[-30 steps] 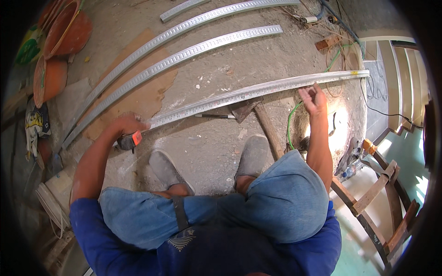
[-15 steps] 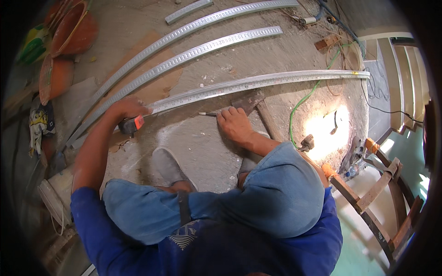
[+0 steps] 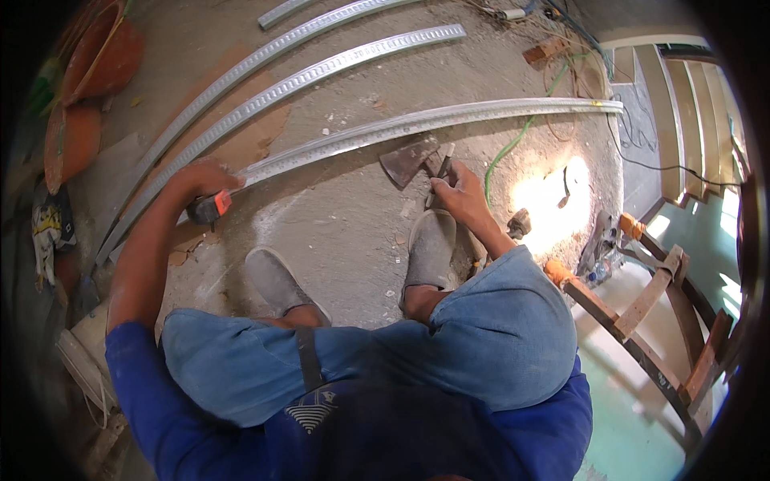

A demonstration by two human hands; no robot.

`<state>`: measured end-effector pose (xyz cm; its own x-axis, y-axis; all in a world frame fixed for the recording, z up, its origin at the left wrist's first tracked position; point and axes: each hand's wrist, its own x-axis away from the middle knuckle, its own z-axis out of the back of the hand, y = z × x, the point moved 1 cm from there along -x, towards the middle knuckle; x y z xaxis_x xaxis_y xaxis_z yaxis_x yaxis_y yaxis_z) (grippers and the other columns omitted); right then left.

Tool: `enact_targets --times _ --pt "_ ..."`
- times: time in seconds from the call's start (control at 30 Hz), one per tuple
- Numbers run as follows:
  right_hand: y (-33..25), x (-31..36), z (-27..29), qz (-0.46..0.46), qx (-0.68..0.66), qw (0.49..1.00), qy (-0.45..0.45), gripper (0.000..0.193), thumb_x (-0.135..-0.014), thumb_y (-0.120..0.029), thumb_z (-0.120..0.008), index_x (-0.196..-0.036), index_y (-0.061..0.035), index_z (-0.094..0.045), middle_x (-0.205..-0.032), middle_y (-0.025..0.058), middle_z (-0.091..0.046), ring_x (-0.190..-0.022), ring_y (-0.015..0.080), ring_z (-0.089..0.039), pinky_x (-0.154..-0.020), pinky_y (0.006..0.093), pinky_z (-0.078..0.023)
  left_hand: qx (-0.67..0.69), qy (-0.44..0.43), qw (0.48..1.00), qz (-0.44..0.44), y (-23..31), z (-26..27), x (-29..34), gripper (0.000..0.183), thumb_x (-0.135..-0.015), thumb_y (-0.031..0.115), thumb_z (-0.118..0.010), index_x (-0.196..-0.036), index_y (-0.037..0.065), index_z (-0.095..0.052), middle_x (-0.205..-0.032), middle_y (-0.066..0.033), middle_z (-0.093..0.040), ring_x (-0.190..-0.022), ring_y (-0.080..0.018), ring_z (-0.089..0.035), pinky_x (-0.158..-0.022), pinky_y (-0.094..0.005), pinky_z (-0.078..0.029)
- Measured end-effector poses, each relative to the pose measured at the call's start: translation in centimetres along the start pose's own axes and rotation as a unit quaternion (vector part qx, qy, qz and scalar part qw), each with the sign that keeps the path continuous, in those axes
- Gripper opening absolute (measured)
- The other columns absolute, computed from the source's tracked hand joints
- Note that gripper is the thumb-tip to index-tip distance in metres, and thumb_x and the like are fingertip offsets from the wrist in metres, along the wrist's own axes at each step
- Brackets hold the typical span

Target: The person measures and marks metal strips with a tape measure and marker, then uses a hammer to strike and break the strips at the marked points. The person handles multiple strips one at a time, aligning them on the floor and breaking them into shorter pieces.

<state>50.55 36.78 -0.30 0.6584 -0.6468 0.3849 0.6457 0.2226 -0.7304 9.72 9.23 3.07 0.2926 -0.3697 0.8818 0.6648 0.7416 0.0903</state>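
Note:
My left hand [image 3: 202, 178] is closed around the near end of a long silver metal channel [image 3: 353, 138] and a black-and-red tape measure [image 3: 208, 208]. The tape's marked blade appears to run along the channel. My right hand [image 3: 461, 192] grips a slim pen-like marker [image 3: 443, 163], its light tip pointing up and away from me. Just left of that hand lies a hatchet [image 3: 407, 159], its dull, flat head on the floor; the handle is partly hidden by my hand and foot.
Two perforated metal strips [image 3: 377, 50] [image 3: 281, 44] curve across the dusty floor beyond the channel. A green cable [image 3: 507, 152] runs at the right, near a brick piece [image 3: 544, 51]. Orange buckets [image 3: 100, 60] stand far left. A wooden ladder [image 3: 642, 321] lies at right.
My right hand has moved right, past the hatchet head, and the marker has turned from pointing left to pointing up. My left hand keeps its hold. The whole view has shifted slightly.

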Motion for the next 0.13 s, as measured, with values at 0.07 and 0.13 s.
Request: enact_targets --times 0.07,0.13 --pt "1.29 0.45 0.44 -0.003 0.031 0.999 0.007 0.029 -0.087 -0.024 -0.069 -0.105 -0.0011 -0.066 -0.087 0.0190 -0.069 -0.082 0.0280 -0.068 -0.073 0.0389 -0.051 -0.011 0.023 1.000 -0.013 -0.10 0.02 -0.76 0.064 -0.082 0.053 -0.069 -0.115 -0.002 -0.070 -0.115 -0.0255 -0.069 -0.103 -0.0362 -0.066 -0.092 -0.0427 -0.049" --pt "1.49 0.49 0.72 -0.042 0.014 0.999 -0.022 0.032 -0.087 -0.025 -0.069 -0.108 -0.0017 -0.067 -0.091 0.0220 -0.070 -0.084 0.0312 -0.069 -0.076 0.0413 -0.051 -0.018 0.031 0.999 -0.017 0.07 -0.10 -1.13 0.063 -0.082 0.051 -0.070 -0.113 -0.003 -0.070 -0.111 -0.0245 -0.071 -0.099 -0.0341 -0.068 -0.091 -0.0413 -0.049"
